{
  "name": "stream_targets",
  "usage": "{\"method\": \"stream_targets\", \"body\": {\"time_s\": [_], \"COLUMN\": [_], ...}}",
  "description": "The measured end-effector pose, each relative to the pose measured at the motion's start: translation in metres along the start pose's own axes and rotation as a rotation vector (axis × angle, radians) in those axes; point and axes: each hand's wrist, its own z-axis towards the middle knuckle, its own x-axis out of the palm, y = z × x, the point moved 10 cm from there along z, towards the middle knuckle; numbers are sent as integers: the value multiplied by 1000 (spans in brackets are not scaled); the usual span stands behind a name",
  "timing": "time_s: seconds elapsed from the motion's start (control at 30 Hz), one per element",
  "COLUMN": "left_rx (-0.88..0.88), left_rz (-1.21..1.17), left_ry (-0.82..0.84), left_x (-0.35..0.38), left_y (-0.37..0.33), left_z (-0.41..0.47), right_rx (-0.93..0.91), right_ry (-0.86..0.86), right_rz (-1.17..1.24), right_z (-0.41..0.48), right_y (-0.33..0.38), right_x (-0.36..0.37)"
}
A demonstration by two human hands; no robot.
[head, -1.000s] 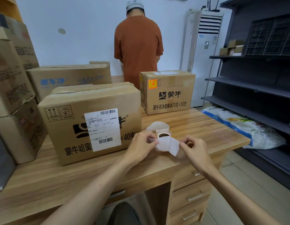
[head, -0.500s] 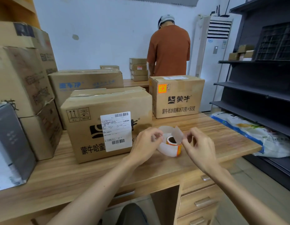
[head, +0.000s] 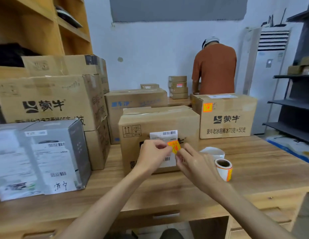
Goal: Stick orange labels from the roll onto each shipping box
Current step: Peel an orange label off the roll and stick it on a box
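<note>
View from a head camera, looking down at a wooden worktop (head: pixel 264 163) crowded with cardboard boxes. Two bare forearms reach forward from the bottom edge.

The left hand (head: pixel 153 156) and right hand (head: pixel 196 163) meet in front of the middle box (head: pixel 158 119). Between them they hold one orange label (head: pixel 174 146), off the roll and raised just before the box's front face. The left grip pinches the label's left edge between thumb and fingertips. The right grip appears to pinch its lower right corner, though the thumb is hidden. Holding by the edges probably keeps the sticky side off the skin and the label taut for placing.

The label hovers over a white shipping slip (head: pixel 165 135) with barcodes, stuck on the box's front face. Whether it already touches the cardboard cannot be told.

The roll (head: pixel 223 168) lies on its side on the worktop, just right of the right hand, close for the next peel. A loose curl of white backing paper (head: pixel 212 150) lies behind it.

The right box (head: pixel 228 118) already carries an orange sticker (head: pixel 207 107) near its upper left corner. The middle box seems to be the one in hand. To the left sit a grey box (head: pixel 38 152) and stacked cartons with no orange showing, likely still to be done.

At the back, a person in a rust shirt (head: pixel 214 69) faces away.
</note>
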Motion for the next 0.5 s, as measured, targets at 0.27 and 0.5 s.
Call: {"method": "stream_targets", "body": {"time_s": [0.27,0.5], "left_rx": [74,103], "left_rz": [59,115], "left_ry": [57,73], "left_x": [-69,-100], "left_y": [1,8], "left_z": [-6,-13], "right_rx": [433,576], "right_ry": [51,232], "right_rz": [614,947], "right_z": [28,42], "right_y": [-23,1], "right_x": [27,74]}}
